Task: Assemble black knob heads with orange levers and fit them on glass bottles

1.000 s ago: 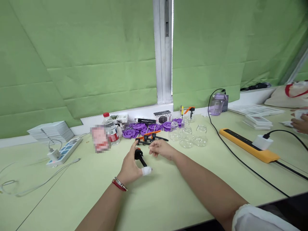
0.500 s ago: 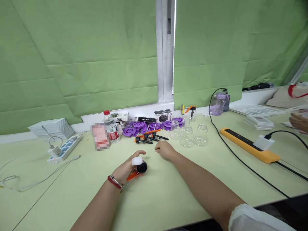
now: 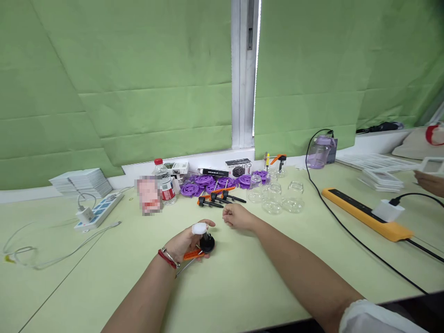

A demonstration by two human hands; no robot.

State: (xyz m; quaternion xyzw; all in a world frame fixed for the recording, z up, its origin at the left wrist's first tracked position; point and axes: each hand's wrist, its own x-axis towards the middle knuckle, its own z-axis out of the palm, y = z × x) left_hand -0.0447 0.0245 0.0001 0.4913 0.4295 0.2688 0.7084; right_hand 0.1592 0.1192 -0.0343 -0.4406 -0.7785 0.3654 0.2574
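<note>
My left hand [image 3: 187, 243] is closed round a black-and-orange crank piece [image 3: 207, 244]. It has a round black end, a flat orange arm and a thin metal rod sticking out toward my wrist. A white rounded piece [image 3: 200, 228] sits at its top, beside my thumb. To the right, my right hand [image 3: 238, 216] is low over the table with its fingers curled together; whatever they may hold is too small to make out. Just beyond its fingertips lie several black rods with orange arms [image 3: 217, 198].
Purple plastic discs [image 3: 206, 182] are heaped at the back, beside a red-capped bottle [image 3: 166, 187]. Several clear glass jars [image 3: 272, 203] stand right of them. A yellow power strip [image 3: 364, 215] with a black cable lies at right. Another person's hand [image 3: 430, 182] holds a white frame.
The view has shifted slightly. In my left hand the crank piece has tilted, showing more of its black shaft and rod. My right hand keeps about the same place, fingers still curled.
</note>
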